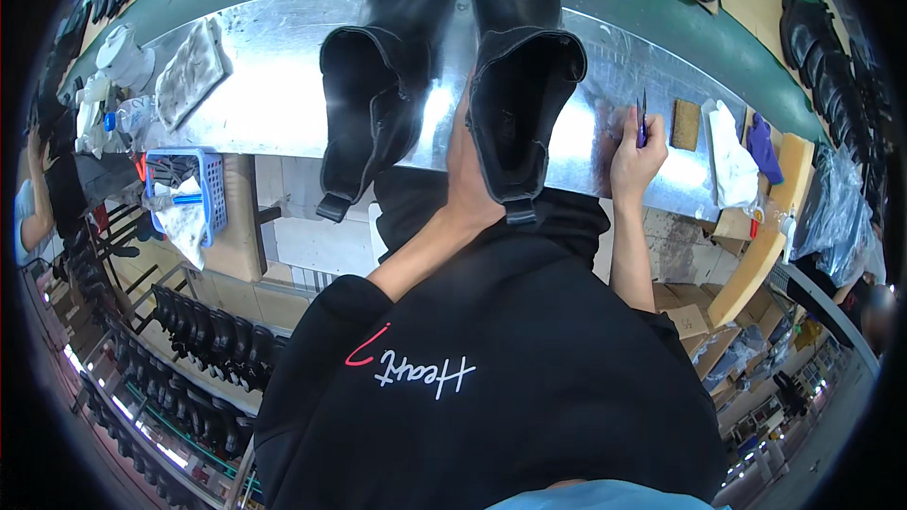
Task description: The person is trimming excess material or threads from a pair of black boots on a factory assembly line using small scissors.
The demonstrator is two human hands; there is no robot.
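Two black ankle boots stand side by side on the metal bench top, openings toward me and pull tabs at the near edge. My left hand (468, 165) is against the left side of the right-hand boot (515, 104), gripping it; its fingers are partly hidden behind the shaft. The left-hand boot (378, 104) stands untouched. To the right of the boots, my right hand (636, 162) is closed around small purple-handled snips (642, 127), their thin dark blades pointing away from me.
A brown sanding block (686, 125), a white cloth (732, 156) and a purple cloth (763, 149) lie at right. On the left are a grey rag (191, 74), a white bottle (125, 57) and a blue basket (215, 191) of tools. Boot racks (213, 331) stand lower left.
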